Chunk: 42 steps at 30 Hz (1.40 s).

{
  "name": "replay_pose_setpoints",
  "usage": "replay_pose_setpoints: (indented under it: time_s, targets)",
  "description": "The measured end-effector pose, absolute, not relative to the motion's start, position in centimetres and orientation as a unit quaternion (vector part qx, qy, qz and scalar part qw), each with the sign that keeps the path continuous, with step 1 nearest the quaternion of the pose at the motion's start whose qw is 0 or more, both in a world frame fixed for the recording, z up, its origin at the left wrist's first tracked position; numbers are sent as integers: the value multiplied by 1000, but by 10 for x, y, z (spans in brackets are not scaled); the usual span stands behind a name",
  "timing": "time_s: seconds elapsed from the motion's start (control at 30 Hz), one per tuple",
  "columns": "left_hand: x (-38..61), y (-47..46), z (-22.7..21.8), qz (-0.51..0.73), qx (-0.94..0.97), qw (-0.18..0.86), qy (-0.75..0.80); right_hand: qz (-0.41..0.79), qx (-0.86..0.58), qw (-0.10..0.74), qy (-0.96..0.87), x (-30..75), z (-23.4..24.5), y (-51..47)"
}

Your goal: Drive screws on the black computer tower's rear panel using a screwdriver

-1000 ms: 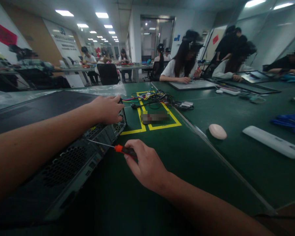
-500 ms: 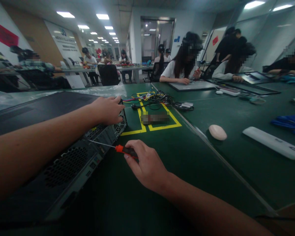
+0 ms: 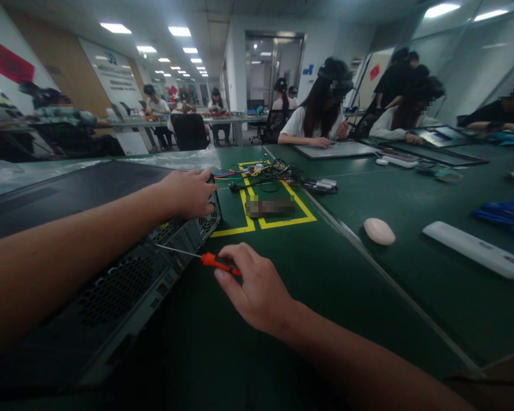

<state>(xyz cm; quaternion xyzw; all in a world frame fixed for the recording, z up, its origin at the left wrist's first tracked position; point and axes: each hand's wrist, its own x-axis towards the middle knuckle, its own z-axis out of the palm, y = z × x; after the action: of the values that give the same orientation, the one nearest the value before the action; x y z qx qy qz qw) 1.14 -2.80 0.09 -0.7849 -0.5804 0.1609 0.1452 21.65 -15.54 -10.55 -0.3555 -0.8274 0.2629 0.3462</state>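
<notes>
A dark computer case (image 3: 124, 279) lies on its side on the green table mat (image 3: 308, 285), its back panel with fan grilles facing me. My left hand (image 3: 191, 191) rests on the case's far top corner, fingers curled over the edge. My right hand (image 3: 252, 288) grips a screwdriver (image 3: 197, 258) with a red and black handle. Its thin metal shaft points left, the tip touching the back panel of the case.
A yellow taped rectangle (image 3: 278, 220) with a bundle of coloured cables (image 3: 269, 170) lies beyond the case. To the right sit a pink oval object (image 3: 379, 230), a long white bar (image 3: 475, 249) and blue cloth (image 3: 505, 212). Other people work at the far end and at other tables.
My right hand's fingers have shifted slightly on the screwdriver handle, as in a turn. The left hand and the case stay put.
</notes>
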Motion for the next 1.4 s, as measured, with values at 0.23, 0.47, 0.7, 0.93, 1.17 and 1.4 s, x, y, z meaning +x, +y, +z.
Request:
replay_pose_setpoints:
  time_s: [0.23, 0.47, 0.7, 0.93, 1.17, 1.4]
  targets:
    - [15, -30, 3, 196, -778, 174, -571, 253, -352, 359, -827, 217, -106, -154]
    - [12, -29, 2, 179, -782, 166, -573, 273, -358, 327, -831, 216, -106, -155]
    - [11, -28, 1, 177, -782, 162, -576, 277, -343, 351, -826, 216, -109, -156]
    - [7, -25, -2, 176, -785, 170, -570, 277, -345, 338, -831, 218, -106, -156]
    - [10, -26, 1, 183, -779, 167, -576, 266, -341, 339, -835, 217, -108, -154]
    - [11, -28, 1, 176, -783, 163, -574, 264, -348, 338, -834, 217, -107, -153]
